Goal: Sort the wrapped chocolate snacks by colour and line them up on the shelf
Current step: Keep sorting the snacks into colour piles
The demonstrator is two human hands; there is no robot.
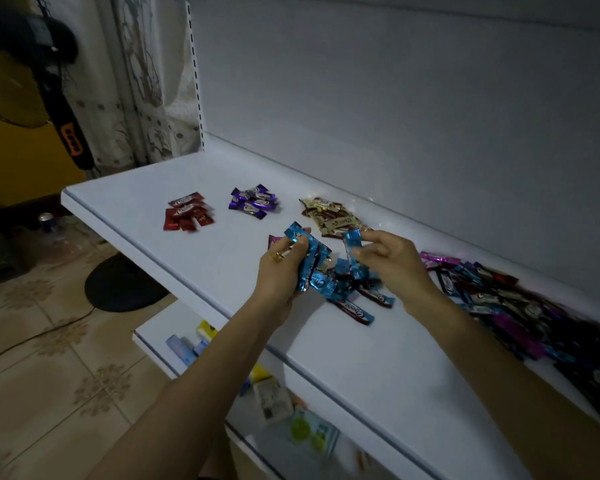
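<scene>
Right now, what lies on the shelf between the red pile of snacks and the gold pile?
In the head view, the purple pile lies between the red pile and the gold pile.

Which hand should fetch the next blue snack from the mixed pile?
Right, probably: the right hand pinches one blue snack and is nearer the mixed pile; the left hand grips a blue bunch.

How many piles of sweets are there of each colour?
Red pile: 1
Purple pile: 1
Gold pile: 1
Blue pile: 1
Mixed unsorted heap: 1
Total: 5 piles; one pink wrapper also peeks out behind the left hand.
</scene>
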